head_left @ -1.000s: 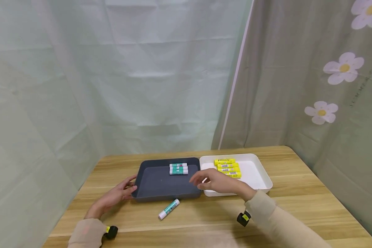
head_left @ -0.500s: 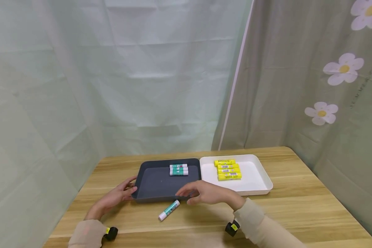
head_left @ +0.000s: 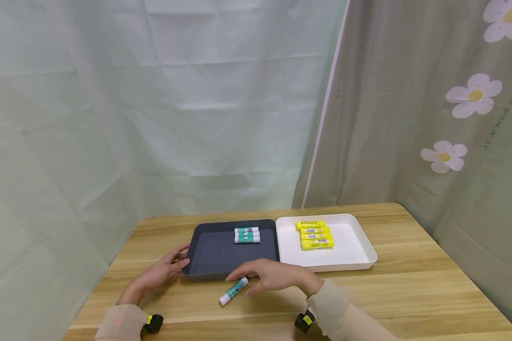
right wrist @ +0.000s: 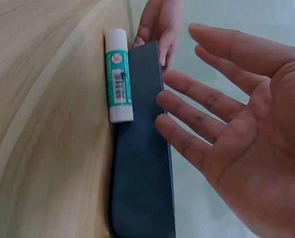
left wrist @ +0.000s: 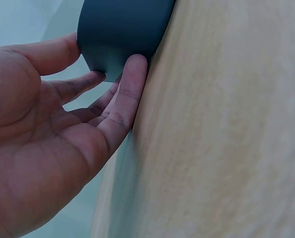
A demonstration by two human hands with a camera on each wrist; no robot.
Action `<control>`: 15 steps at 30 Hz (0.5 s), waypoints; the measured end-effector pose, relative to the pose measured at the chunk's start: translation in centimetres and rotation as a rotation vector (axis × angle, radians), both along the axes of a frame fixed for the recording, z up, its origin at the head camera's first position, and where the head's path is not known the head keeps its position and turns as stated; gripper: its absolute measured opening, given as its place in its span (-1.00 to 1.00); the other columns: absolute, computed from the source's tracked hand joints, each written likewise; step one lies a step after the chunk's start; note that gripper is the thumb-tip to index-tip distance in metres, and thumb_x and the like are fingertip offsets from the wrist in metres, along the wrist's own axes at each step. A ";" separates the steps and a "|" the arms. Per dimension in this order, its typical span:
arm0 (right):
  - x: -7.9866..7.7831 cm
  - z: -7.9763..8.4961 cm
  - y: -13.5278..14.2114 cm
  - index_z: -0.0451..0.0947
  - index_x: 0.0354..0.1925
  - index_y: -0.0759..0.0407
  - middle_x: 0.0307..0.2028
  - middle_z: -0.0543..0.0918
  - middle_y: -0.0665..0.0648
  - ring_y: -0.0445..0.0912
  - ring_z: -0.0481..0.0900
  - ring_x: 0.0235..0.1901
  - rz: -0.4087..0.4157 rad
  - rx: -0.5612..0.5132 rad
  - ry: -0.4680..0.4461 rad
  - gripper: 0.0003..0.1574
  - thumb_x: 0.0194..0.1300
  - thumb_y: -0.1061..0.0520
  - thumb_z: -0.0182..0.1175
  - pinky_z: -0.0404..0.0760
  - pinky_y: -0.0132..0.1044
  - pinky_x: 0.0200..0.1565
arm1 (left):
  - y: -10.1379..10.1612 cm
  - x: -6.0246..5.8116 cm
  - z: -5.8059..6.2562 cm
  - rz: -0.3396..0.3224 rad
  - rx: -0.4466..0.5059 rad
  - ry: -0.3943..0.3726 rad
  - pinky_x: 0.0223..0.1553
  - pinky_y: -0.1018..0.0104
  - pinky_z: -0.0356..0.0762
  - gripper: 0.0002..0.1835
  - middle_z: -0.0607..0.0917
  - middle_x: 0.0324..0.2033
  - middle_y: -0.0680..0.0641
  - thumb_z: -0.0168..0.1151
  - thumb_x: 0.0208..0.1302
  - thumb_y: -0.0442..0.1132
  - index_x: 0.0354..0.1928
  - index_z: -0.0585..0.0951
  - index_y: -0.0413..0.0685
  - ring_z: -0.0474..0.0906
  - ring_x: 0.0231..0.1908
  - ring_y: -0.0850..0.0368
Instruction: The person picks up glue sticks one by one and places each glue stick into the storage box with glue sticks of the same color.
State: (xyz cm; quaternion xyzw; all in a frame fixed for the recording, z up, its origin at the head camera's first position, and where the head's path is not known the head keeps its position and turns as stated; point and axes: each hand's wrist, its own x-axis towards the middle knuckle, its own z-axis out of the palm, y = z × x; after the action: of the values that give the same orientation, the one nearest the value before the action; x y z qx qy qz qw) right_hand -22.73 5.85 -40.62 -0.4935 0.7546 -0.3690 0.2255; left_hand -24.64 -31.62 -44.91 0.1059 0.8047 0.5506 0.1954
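A white and green glue stick (head_left: 233, 291) lies at a slant on the table, just in front of the dark grey tray (head_left: 213, 256). My right hand (head_left: 273, 275) hovers over its right end, fingers spread and apart from it. In the right wrist view the palm faces the glue stick (right wrist: 118, 74) and holds nothing. My left hand (head_left: 160, 272) touches the tray's left side near the front corner. Its extended fingers and thumb press the outer wall of the dark tray (left wrist: 120, 34) in the left wrist view. Three green and white glue sticks (head_left: 247, 236) lie inside the tray.
A white tray (head_left: 352, 253) stands against the dark tray's right side, with several yellow glue sticks (head_left: 317, 243) in it. Both trays sit toward the back of the wooden table (head_left: 418, 279). Curtains (head_left: 222, 118) hang behind and on both sides.
My right hand has moved left and toward me, from above the white tray's front left to the loose glue stick. The left hand has stayed at the dark tray's side.
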 end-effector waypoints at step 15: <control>0.5 -2.0 -1.5 0.53 0.39 0.03 0.29 0.58 -0.11 -0.30 0.46 0.24 0.029 0.056 0.101 -0.37 0.40 0.19 0.38 0.44 -0.36 0.30 | -0.1 0.2 0.2 -0.007 0.003 0.002 0.26 -0.06 0.54 -0.22 0.12 0.39 -0.53 0.01 0.68 -0.14 0.66 -0.13 -0.25 0.36 0.33 -0.33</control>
State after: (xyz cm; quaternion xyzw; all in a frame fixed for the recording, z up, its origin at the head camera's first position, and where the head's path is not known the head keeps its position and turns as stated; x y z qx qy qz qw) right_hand -22.26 4.33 -42.64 -0.5159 0.7679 -0.3189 0.2061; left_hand -24.45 -31.69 -44.71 0.1094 0.8036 0.5511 0.1964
